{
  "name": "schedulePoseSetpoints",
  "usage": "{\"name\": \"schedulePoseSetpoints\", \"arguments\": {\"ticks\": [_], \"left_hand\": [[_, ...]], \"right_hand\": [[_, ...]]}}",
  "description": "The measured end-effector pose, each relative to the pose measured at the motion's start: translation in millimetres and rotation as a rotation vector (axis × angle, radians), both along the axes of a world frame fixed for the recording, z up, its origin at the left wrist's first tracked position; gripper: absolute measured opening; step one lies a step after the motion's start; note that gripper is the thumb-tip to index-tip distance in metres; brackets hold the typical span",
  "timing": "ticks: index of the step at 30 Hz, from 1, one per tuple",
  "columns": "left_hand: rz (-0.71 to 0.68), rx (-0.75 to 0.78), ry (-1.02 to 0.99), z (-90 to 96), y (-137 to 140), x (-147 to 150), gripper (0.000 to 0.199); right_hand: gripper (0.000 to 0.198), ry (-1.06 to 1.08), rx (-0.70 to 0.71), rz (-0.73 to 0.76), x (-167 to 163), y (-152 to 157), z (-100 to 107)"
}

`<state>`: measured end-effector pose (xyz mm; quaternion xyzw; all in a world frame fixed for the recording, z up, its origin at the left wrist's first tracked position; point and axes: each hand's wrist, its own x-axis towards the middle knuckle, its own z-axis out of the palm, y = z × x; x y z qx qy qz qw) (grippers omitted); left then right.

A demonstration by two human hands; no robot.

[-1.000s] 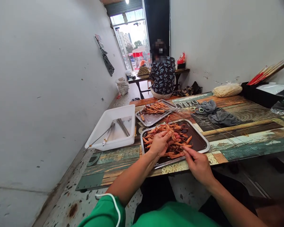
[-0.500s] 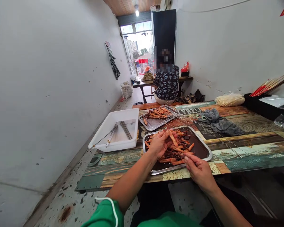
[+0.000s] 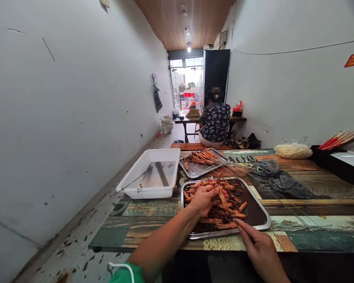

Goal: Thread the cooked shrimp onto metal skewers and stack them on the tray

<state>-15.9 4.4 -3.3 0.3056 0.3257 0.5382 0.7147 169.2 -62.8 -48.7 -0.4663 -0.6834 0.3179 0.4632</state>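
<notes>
A metal tray [image 3: 262, 228] in front of me holds dark liquid and a heap of long, reddish-brown pieces that look like meat [image 3: 230, 226]. My left hand [image 3: 203, 199] is closed over the heap, with one of these long pieces [image 3: 223, 198] between its thumb and fingers. My right hand [image 3: 255, 241] is at the tray's near right rim, thumb and forefinger pinched together. What is in that pinch is too small to make out. Behind, a second metal tray [image 3: 194, 171] bears similar pieces on thin metal skewers [image 3: 238, 167].
A white plastic tub [image 3: 149, 192] with metal skewers stands at the left. Grey cloths [image 3: 286, 184] and loose skewers lie to the right. Beyond are a bag of pale sticks [image 3: 293, 150] and a black box [image 3: 342, 161]. Another person [image 3: 215, 124] sits at a far table.
The view has tilted up, so the table sits lower in the picture. My left hand still holds a piece, now hanging more upright. The right hand stays by the near rim.
</notes>
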Motion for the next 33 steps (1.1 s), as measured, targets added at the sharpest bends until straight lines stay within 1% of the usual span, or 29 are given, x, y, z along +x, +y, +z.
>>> {"name": "schedulePoseSetpoints", "arguments": {"ticks": [2,4,5,6,8,10,11,12,13,15,17,18,19,20,21,23,25,27,28,30,33], "left_hand": [[-0.020,-0.007,-0.007,-0.8,0,1,0.022],[-0.037,-0.014,-0.010,-1.5,0,1,0.021],[-0.044,-0.016,-0.010,-1.8,-1,1,0.021],[-0.050,-0.016,-0.011,-1.9,-1,1,0.021],[-0.053,-0.009,-0.008,-2.0,-1,1,0.021],[-0.047,-0.001,-0.002,-1.9,-1,0,0.022],[-0.042,0.000,0.002,-1.7,-1,0,0.022],[-0.037,0.000,0.004,-1.6,-1,0,0.022],[-0.034,-0.002,0.005,-1.4,-1,0,0.022],[-0.039,-0.005,0.003,-1.0,-2,0,0.021],[-0.053,-0.013,-0.006,-0.7,-2,0,0.020],[-0.057,-0.015,-0.012,-0.6,-2,0,0.019],[-0.058,-0.016,-0.018,-0.6,-2,0,0.019],[-0.056,-0.014,-0.023,-0.8,-2,0,0.019],[-0.054,-0.011,-0.027,-1.1,-2,0,0.019],[-0.049,-0.003,-0.027,-2.0,-1,1,0.020],[-0.036,-0.003,-0.026,-2.8,0,1,0.021],[-0.010,0.003,-0.043,-3.0,0,2,0.022],[0.005,0.013,-0.062,-2.8,0,3,0.022],[0.018,0.035,-0.076,-1.7,-1,4,0.024],[0.048,0.063,-0.065,0.7,-3,6,0.027]], "right_hand": [[0.032,0.319,-0.348,0.056,-4,-1,0],[0.036,0.602,-0.675,0.159,-5,-1,-1],[0.034,0.708,-0.788,0.223,-5,-1,-2],[0.031,0.782,-0.863,0.289,-5,-1,-2],[0.027,0.850,-0.911,0.369,-5,-1,-2],[0.030,0.812,-0.883,0.346,-7,0,-1],[0.032,0.752,-0.834,0.284,-8,1,-1],[0.034,0.665,-0.746,0.201,-10,1,0],[0.035,0.550,-0.621,0.113,-11,2,0],[0.032,0.266,-0.288,-0.040,-12,3,0],[0.028,-0.002,0.037,-0.119,-13,4,-2],[0.028,-0.101,0.147,-0.133,-14,4,-3],[0.029,-0.166,0.219,-0.142,-15,4,-4],[0.030,-0.199,0.249,-0.141,-16,5,-4],[0.030,-0.205,0.246,-0.141,-17,5,-4],[0.030,-0.151,0.169,-0.152,-19,6,-1],[0.032,-0.026,0.006,-0.139,-21,7,3],[0.037,0.103,-0.160,-0.103,-21,8,6],[0.040,0.150,-0.221,-0.084,-21,8,6],[0.045,0.189,-0.281,-0.063,-19,9,4],[0.047,0.205,-0.301,-0.049,-17,10,-2]]}}
